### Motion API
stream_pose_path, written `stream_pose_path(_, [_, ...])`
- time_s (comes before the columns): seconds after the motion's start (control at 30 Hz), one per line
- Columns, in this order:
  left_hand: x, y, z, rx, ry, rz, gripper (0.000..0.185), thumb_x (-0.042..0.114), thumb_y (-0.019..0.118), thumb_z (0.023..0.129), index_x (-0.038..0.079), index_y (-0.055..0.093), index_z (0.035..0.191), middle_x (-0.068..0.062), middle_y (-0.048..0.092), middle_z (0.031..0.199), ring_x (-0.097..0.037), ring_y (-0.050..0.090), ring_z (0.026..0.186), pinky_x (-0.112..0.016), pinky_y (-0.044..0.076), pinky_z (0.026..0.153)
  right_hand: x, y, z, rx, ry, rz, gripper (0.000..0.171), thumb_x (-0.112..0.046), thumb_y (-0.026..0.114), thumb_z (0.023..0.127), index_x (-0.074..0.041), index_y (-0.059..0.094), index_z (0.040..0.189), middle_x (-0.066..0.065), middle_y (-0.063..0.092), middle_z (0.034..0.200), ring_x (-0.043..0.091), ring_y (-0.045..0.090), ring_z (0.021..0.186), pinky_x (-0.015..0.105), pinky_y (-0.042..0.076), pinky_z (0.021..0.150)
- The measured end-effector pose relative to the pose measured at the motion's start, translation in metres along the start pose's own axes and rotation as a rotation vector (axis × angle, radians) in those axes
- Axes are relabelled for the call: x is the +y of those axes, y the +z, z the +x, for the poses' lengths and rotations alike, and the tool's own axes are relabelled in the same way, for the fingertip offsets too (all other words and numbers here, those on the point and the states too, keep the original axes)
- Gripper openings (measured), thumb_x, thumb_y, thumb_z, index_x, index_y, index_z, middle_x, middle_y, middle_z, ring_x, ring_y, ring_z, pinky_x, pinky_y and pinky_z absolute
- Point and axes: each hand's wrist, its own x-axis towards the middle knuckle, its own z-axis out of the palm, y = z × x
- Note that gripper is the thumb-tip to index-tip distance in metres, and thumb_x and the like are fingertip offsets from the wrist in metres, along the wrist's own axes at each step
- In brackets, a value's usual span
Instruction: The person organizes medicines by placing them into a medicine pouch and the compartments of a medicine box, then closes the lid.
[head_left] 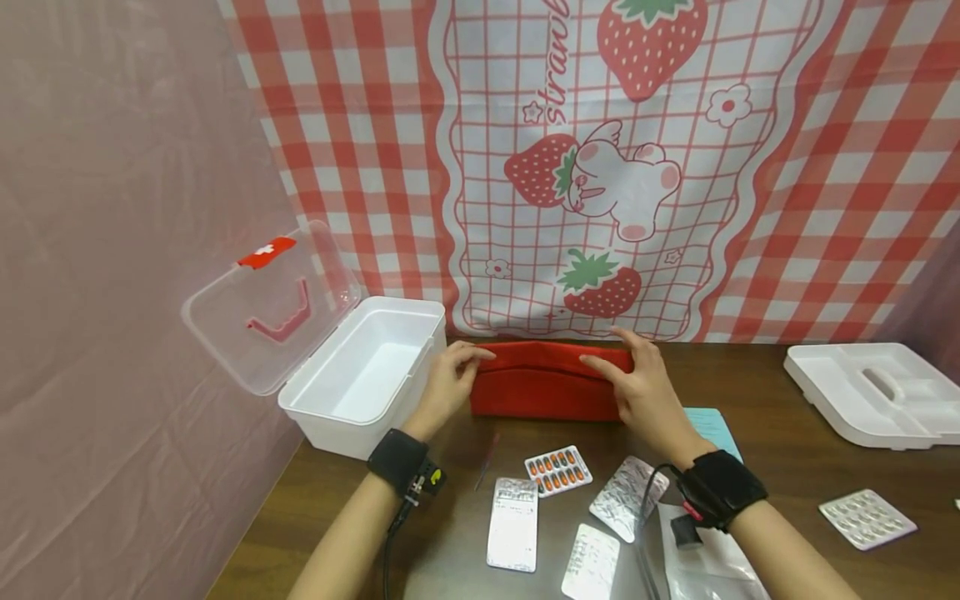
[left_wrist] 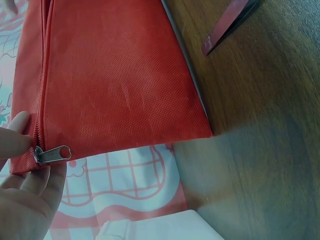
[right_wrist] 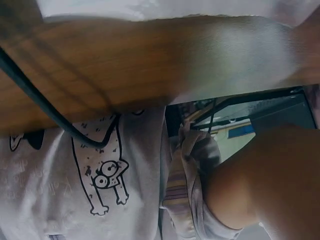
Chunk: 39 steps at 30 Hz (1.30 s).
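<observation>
Red zip pouch [head_left: 546, 382] standing on edge on the wooden table [head_left: 780, 433], just right of the open white box [head_left: 367, 375]. Left hand [head_left: 447, 385] pinching the zipper pull [left_wrist: 52, 154]; right hand [head_left: 637, 387] curled over the pouch's other end. Blister packs [head_left: 558, 471] lying nearer.

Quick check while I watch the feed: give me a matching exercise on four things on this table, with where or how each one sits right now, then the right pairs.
Things:
1. red pouch
2. white box
3. orange capsule strip
4. white tray

Places or states:
A. far right of the table, apart from both hands
B. flat on the table, near side of the pouch
C. standing on edge, held at both ends by the left hand and right hand
D. lid swung open, nothing visible inside

Pairs: 1-C, 2-D, 3-B, 4-A
</observation>
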Motion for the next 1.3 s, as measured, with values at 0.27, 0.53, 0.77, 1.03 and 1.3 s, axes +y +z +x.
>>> stream_pose_path(0.27, [-0.002,0.000,-0.001,-0.006,0.021,-0.001,0.021,-0.006,0.054,0.086,0.004,0.071,0.091,-0.009,0.063,0.088,-0.014,0.050,0.070,-0.018,0.041,0.060,-0.004,0.001,0.001,-0.104,-0.003,-0.033,0.044,0.012,0.055,0.068,-0.018,0.070,0.096,0.019,0.033,0.137,0.043,0.030,0.117,0.060,0.029,0.086])
stream_pose_path(0.53, [-0.001,0.001,0.000,-0.019,-0.001,0.002,0.021,-0.008,0.053,0.084,0.002,0.070,0.091,-0.010,0.063,0.089,-0.015,0.052,0.073,-0.019,0.041,0.062,-0.011,-0.002,0.002,-0.187,0.060,0.110,0.016,-0.006,0.058,0.080,-0.017,0.069,0.084,0.019,0.037,0.133,0.043,0.024,0.121,0.063,0.017,0.093])
stream_pose_path(0.77, [0.000,-0.001,0.001,-0.051,-0.048,0.007,0.018,-0.006,0.059,0.081,0.002,0.068,0.094,-0.010,0.063,0.095,-0.019,0.056,0.082,-0.024,0.046,0.066,-0.011,-0.004,0.003,-0.194,0.017,0.100,0.013,-0.015,0.079,0.068,-0.019,0.072,0.078,0.020,0.039,0.132,0.044,0.023,0.122,0.064,0.016,0.094])
stream_pose_path(1.03, [-0.001,-0.002,0.002,-0.076,-0.040,0.048,0.026,-0.003,0.065,0.077,0.001,0.064,0.102,-0.013,0.061,0.103,-0.022,0.057,0.087,-0.030,0.050,0.069,-0.007,-0.008,0.003,-0.167,-0.094,0.049,0.020,-0.012,0.081,0.062,-0.020,0.075,0.080,0.013,0.031,0.146,0.043,0.010,0.136,0.064,0.007,0.102])
stream_pose_path(1.3, [-0.002,-0.001,0.001,-0.107,-0.077,0.030,0.031,-0.003,0.065,0.076,0.001,0.062,0.106,-0.013,0.060,0.106,-0.019,0.054,0.081,-0.026,0.049,0.069,-0.006,-0.012,-0.002,-0.187,-0.195,-0.015,0.029,-0.005,0.079,0.062,-0.012,0.075,0.089,0.014,0.056,0.127,0.032,0.022,0.137,0.051,0.004,0.113])
